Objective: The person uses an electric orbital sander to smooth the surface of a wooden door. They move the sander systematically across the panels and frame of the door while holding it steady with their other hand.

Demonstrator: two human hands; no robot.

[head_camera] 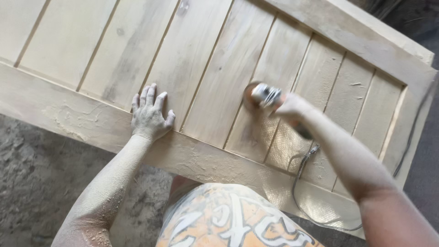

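A large pale wooden panel [219, 59] of grooved planks in a thick frame lies flat below me. My left hand [149, 114] rests flat on it, fingers together, at the frame's near rail. My right hand [292, 107] grips a handheld disc sander [261, 95] whose round pad presses on a plank near the panel's middle. Both arms are coated in fine wood dust. The sander's body is partly hidden by my hand.
The sander's cord [302, 169] loops over the near right of the panel and trails off its edge. A dusty ground [36, 174] lies at the lower left. My patterned orange shorts [228, 219] show at the bottom.
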